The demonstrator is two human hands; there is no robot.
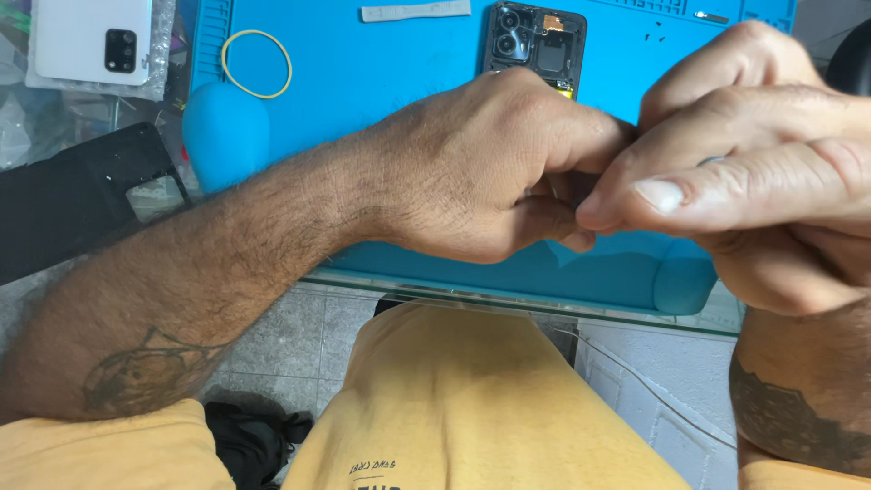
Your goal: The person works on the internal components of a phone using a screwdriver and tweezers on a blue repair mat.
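Covering a glass-topped bench, a blue work mat [381, 73] is seen, with an opened phone [533, 44], a yellow rubber band [257, 63] and a white strip [415, 11] laid on it. Above its near edge the left hand [490, 177] and right hand [753, 163] are pressed together, fingertips pinched; what is pinched cannot be told. Grey floor tiles [290, 336] are seen below.

Phone repair bench — blue work mat [381, 73], opened phone [535, 45].
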